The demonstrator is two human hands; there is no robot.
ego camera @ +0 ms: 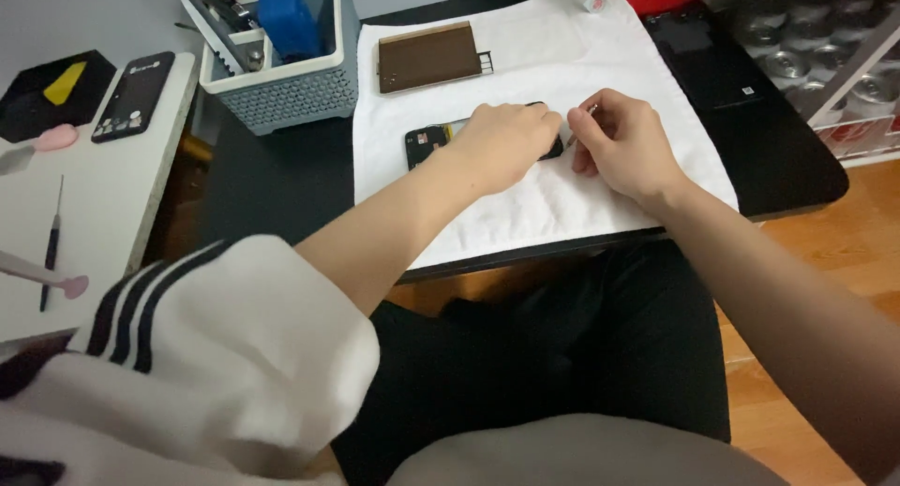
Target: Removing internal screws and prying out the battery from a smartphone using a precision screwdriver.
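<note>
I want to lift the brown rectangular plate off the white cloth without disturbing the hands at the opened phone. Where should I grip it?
Probably by its two long edges, from above. The brown plate lies flat, clear of the left hand and right hand. Its bare far edge is safest; the right end carries a small dark bracket.

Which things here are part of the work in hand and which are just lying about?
In use:
- opened phone under the left hand
- thin tool pinched in the right hand
- white cloth beneath

Lying about:
- brown panel
- second phone on the side table
- grey basket
- small screwdriver
- black tray
</note>
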